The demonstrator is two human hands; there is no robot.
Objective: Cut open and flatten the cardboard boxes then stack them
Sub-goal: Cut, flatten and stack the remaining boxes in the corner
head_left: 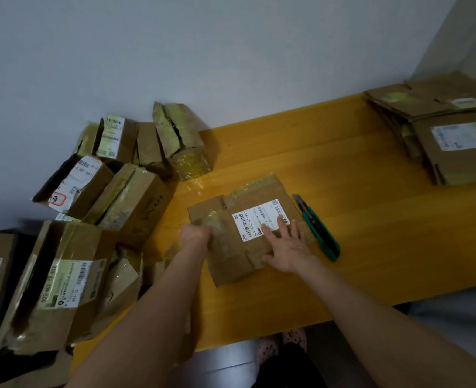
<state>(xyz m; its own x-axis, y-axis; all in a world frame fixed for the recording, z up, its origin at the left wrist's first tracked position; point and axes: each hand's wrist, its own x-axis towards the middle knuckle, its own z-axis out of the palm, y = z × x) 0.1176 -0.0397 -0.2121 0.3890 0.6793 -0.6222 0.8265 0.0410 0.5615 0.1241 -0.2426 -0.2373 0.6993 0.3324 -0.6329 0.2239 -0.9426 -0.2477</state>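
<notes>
A flattened cardboard box (pixel 241 203) with a white shipping label lies on the yellow table (pixel 343 219) in front of me. My right hand (pixel 287 247) presses flat on its near right part, fingers spread over the label's edge. My left hand (pixel 196 233) curls around the box's left taped edge. A green utility knife (pixel 319 229) lies on the table just right of the box, blade end pointing away. A stack of flattened boxes (pixel 441 130) sits at the far right corner.
Several taped, unflattened boxes (pixel 124 175) are piled at the table's left end against the white wall, with more (pixel 60 281) at near left. Bare tabletop stretches between the box and the stack. Below the near edge are my feet in dotted slippers (pixel 281 343).
</notes>
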